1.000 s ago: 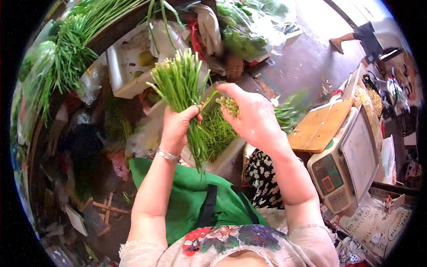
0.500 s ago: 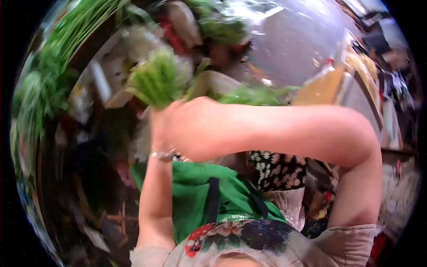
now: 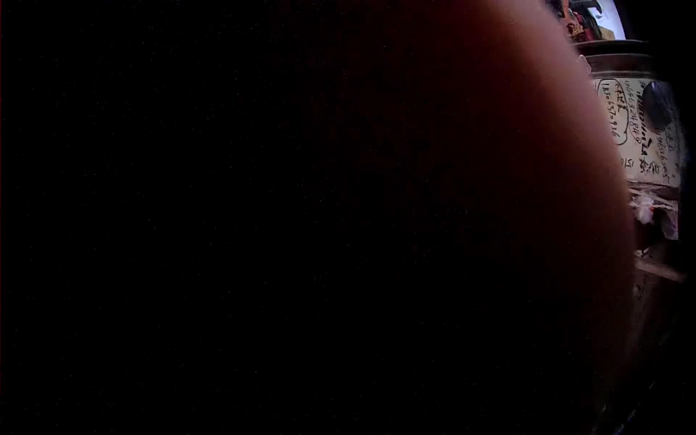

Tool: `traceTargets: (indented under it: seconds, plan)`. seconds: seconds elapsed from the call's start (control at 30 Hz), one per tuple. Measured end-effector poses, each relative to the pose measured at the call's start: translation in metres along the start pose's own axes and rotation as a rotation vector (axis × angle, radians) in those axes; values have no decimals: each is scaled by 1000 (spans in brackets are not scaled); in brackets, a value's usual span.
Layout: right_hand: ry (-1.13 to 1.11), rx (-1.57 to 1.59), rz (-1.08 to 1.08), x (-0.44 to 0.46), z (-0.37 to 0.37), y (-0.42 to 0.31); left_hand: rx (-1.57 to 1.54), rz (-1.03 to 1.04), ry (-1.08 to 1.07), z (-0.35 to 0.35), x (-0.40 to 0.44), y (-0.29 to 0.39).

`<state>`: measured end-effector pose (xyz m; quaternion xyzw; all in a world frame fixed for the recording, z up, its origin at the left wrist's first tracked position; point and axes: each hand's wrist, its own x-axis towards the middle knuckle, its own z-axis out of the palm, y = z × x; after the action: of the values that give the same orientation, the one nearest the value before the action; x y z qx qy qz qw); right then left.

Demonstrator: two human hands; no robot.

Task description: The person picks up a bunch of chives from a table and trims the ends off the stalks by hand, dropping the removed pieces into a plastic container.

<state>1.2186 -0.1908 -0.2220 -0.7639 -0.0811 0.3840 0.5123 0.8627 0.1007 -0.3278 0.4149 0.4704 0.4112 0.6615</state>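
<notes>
A dark, reddish rounded shape [image 3: 551, 94], out of focus and very close to the camera, covers nearly the whole head view. It looks like part of a hand, finger or arm against the lens, but I cannot tell which hand it belongs to. No separate fingers show. Whatever my two hands hold or touch is hidden behind this shape and the black area.
Along the right edge a pale panel [image 3: 631, 130] carries handwritten numbers and characters. A dark oval object [image 3: 657, 106] shows against it. Lower down is a light stick or strip [image 3: 660, 271]. Small cluttered items [image 3: 583, 22] appear at the top right.
Half a second ago both arms were crossed before me, with a bunch of green stalks at the hands. Now a close shape blocks the camera, and the handwritten panel has come into view.
</notes>
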Motion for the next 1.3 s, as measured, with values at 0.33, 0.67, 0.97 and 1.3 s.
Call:
traceTargets:
  seconds: [0.33,0.67,0.97,1.3]
  plan:
    - [30,567,-333,69,6,-43,-4,65,74,-18,8,14]
    - [-834,-702,-1124,-3,326,-164,-170,117,67,-4,-20,45]
    - [-941,220,-267,51,316,-65,-224,55,-36,0,-28,45]
    - [-968,168,-287,71,329,-51,-71,58,-83,5,-35,49]
